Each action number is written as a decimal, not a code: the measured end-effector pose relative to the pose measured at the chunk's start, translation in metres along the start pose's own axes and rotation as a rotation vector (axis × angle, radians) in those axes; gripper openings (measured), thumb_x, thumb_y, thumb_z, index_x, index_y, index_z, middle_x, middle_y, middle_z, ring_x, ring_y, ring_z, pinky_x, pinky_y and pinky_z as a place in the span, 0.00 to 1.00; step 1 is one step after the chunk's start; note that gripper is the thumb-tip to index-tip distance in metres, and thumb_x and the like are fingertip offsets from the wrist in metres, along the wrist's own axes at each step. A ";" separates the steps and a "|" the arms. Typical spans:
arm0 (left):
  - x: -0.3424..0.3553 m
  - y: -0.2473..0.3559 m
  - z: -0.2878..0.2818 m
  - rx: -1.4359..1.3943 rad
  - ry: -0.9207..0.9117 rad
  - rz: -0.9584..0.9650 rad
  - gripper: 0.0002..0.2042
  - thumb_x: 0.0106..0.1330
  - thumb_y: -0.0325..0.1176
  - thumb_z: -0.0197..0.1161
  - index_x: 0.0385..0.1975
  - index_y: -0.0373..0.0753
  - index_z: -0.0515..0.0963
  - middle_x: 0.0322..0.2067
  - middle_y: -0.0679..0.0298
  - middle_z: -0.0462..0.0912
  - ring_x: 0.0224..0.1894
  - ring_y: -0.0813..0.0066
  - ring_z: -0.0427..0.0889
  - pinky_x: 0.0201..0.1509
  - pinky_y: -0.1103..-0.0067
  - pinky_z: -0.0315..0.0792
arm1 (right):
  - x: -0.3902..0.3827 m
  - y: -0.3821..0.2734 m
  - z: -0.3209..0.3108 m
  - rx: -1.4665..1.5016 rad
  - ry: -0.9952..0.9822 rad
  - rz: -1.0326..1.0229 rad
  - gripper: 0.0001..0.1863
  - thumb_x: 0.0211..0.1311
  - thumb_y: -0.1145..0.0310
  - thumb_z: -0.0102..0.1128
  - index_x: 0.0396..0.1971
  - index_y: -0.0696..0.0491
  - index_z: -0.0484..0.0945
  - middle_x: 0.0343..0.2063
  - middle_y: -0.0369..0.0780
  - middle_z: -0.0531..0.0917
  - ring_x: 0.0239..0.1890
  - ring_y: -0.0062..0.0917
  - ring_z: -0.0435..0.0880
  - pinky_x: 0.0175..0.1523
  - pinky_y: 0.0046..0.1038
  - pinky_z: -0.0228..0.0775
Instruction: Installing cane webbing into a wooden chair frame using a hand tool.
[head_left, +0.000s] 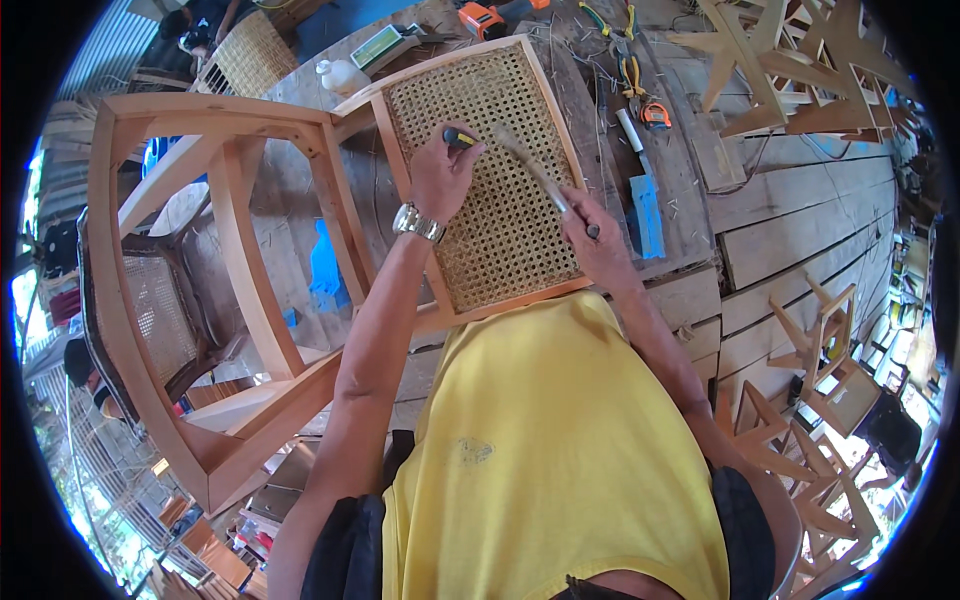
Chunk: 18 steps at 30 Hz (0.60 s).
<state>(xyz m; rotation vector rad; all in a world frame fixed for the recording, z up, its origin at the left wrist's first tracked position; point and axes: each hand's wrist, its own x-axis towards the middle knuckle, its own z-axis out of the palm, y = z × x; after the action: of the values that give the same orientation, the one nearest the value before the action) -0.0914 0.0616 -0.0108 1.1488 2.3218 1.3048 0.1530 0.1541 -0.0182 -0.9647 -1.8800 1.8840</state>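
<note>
My yellow shirt (560, 450) filled the lower centre of the view, closest to the lens, with both forearms rising from it toward the work.

The workpiece was a wooden frame with a woven cane panel (490, 180), lying flat on the plank counter (800, 230) directly in front of me. Its near edge sat just above my chest, and its far edge pointed toward the top of the view.

My left hand (440, 175), with a metal wristwatch (418, 222) on the wrist, rested on the left part of the cane panel. Its fingers were closed around a small tool with a yellow and black handle (460, 137), whose tip pointed at the weave.

My right hand (595, 245) sat at the right side of the panel, near the frame rail. It was clenched around the handle of a hammer (535, 170), which slanted up and left across the cane. The hammer head lay just beside the small tool.

To the left of the panel stood an unfinished wooden chair frame (230, 290), touching the cane frame at its upper corner. On the counter to the right lay a blue-handled tool (645, 210), a tape measure (655, 115) and pliers (625, 65). A white bottle (340, 75) stood beyond the far left corner of the panel. Stacked wooden frame parts (800, 60) occupied the upper right.
</note>
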 end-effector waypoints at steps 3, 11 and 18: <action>-0.007 0.000 -0.006 -0.062 0.019 0.003 0.10 0.63 0.30 0.71 0.41 0.41 0.77 0.28 0.66 0.84 0.29 0.82 0.82 0.34 0.82 0.76 | -0.017 -0.006 -0.003 0.003 -0.037 0.027 0.18 0.75 0.70 0.50 0.61 0.57 0.72 0.26 0.30 0.73 0.25 0.10 0.68 0.29 0.15 0.60; -0.039 0.014 -0.013 -0.188 0.072 -0.105 0.10 0.64 0.27 0.71 0.42 0.39 0.77 0.36 0.66 0.87 0.37 0.84 0.84 0.41 0.83 0.78 | -0.064 -0.004 -0.003 -0.001 -0.083 0.119 0.19 0.76 0.70 0.49 0.63 0.57 0.71 0.27 0.30 0.73 0.26 0.09 0.68 0.30 0.15 0.60; -0.036 0.006 0.003 -0.228 0.037 -0.070 0.09 0.64 0.27 0.70 0.40 0.40 0.77 0.32 0.67 0.85 0.34 0.82 0.84 0.39 0.83 0.78 | -0.054 -0.008 -0.004 0.055 0.038 0.117 0.19 0.76 0.69 0.49 0.63 0.57 0.70 0.26 0.30 0.74 0.26 0.09 0.68 0.30 0.15 0.61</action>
<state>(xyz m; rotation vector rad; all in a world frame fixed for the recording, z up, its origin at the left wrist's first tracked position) -0.0631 0.0388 -0.0138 0.9699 2.1487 1.5297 0.1931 0.1229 0.0032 -1.1063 -1.7759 1.9578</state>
